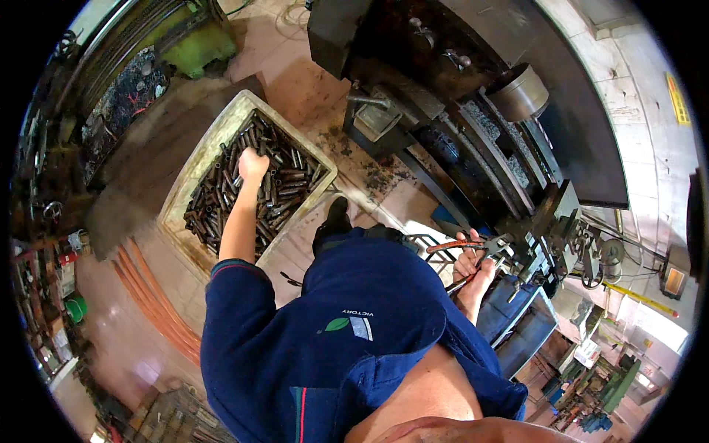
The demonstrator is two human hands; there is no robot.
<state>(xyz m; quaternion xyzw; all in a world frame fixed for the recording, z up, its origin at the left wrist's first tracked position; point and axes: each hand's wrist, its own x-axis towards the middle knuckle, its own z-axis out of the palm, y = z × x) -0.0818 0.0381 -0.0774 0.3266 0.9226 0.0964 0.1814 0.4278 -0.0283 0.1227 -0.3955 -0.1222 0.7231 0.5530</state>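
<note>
My left hand (253, 166) reaches down into a pale, worn rectangular bin (177, 173) filled with dark metal tubes (284, 184). Its fingers are curled among the tubes; what they grip is hidden. On the other side of my body, my right hand (473, 277) is closed on pliers with orange-red handles (447, 246). The handles are spread, and the pliers' metal head (496, 245) points toward the lathe's tool carriage (539, 251).
The lathe (480, 148) stands at the right, with metal shavings in its bed. A blue crate (526, 317) sits below its near end. Copper-coloured bars (151, 299) lie on the floor at left. A green machine (196, 48) stands far left.
</note>
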